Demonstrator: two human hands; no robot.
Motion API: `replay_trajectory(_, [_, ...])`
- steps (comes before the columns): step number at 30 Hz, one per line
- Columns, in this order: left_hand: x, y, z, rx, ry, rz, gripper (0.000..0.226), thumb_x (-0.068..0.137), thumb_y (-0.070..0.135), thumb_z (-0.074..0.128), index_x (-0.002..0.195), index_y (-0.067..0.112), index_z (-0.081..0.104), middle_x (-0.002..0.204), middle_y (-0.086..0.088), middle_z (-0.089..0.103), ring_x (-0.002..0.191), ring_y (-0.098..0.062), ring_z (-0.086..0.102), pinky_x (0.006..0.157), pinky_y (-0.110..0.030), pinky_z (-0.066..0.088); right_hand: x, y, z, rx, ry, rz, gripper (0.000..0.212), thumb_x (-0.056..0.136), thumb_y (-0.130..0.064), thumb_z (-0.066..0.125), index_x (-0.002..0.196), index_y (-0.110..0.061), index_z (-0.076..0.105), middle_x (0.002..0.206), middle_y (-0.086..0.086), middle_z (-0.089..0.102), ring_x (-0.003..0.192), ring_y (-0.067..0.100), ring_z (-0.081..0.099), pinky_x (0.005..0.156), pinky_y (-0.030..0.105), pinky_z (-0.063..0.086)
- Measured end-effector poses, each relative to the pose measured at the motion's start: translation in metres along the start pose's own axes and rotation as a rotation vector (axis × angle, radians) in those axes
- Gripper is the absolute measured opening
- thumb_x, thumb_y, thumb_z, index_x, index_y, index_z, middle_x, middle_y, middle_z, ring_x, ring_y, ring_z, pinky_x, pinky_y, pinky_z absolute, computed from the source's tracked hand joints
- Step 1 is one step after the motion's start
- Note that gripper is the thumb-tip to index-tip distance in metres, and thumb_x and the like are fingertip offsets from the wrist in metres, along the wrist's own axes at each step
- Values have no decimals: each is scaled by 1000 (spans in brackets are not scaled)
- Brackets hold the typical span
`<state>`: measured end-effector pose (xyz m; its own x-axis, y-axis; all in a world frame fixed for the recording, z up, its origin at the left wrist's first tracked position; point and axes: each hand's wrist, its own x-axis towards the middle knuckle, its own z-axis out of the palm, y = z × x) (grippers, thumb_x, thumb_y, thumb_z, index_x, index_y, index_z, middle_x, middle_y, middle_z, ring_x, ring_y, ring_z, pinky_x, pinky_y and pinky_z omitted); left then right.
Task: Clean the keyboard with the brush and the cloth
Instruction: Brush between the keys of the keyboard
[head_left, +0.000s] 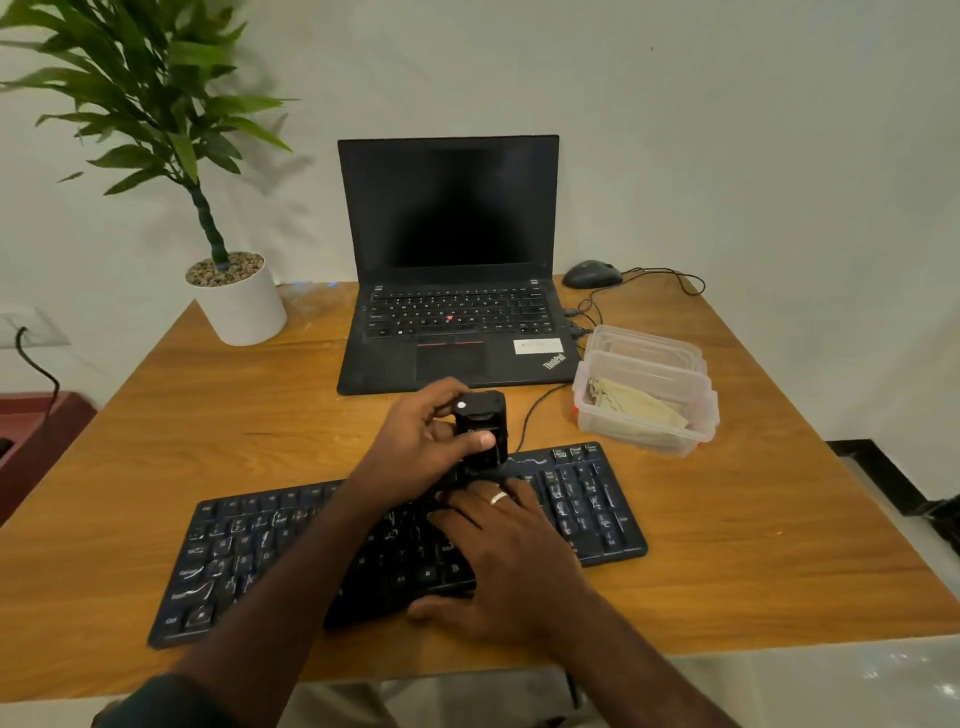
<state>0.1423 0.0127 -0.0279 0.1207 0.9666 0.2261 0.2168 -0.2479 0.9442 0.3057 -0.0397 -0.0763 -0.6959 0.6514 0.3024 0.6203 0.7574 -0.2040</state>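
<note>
Left hand (426, 441): fingers and thumb curled round a black block-shaped brush (480, 434), held upright at the far edge of the keyboard (249, 551), apparently to work bristles between keys, though no bristles show; right hand (511, 551): fingers straight, pressed flat on the keys, likely steadying the board. Cloth (636, 408): folded in a clear tub (698, 421) just beyond the keyboard's right end, within reach for wiping; laptop (452, 270), mouse (592, 274), potted plant (236, 301) at the table's far side.
</note>
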Motion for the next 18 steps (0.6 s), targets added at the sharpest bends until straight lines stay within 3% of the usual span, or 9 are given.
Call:
replay_trajectory(4, [1,-1,-3,2,-9,-15,24,83,0,74,102,5,60,95,-2,69,78,-17,74,69,-28,59,-22,28,-17,35,71,24,74,81,-84,51,129,-29,60,138,-12,58,128,9,50,112,44,29])
replay_trajectory(9, [-7,-2,-21,-84,34,-24,26,80,8,73,101,3,59,94,-1,70,89,-30,74,75,-42,62,-42,71,-26,41,128,109,69,79,-83,58,120,-28,66,134,-11,59,125,13,55,107,48,32])
replay_trajectory(13, [-1,-7,1,26,-13,-2,27,82,-3,74,105,1,60,97,-1,70,86,-18,74,71,-28,60,-42,64,-19,10,83,102,69,79,-85,53,119,-30,67,133,-12,60,124,10,54,110,46,31])
replay_trajectory(16, [10,-8,23,45,-41,14,29,82,-3,75,105,5,59,106,-5,68,94,-15,74,75,-27,60,-43,64,-18,-17,87,97,71,79,-85,53,120,-29,67,134,-11,60,125,12,53,109,47,36])
replay_trajectory(18, [15,-8,27,59,4,28,27,82,-3,75,102,4,58,102,-8,68,90,-12,74,72,-26,60,-44,63,-19,-29,85,99,71,79,-85,52,121,-29,66,135,-11,60,126,12,54,108,48,39])
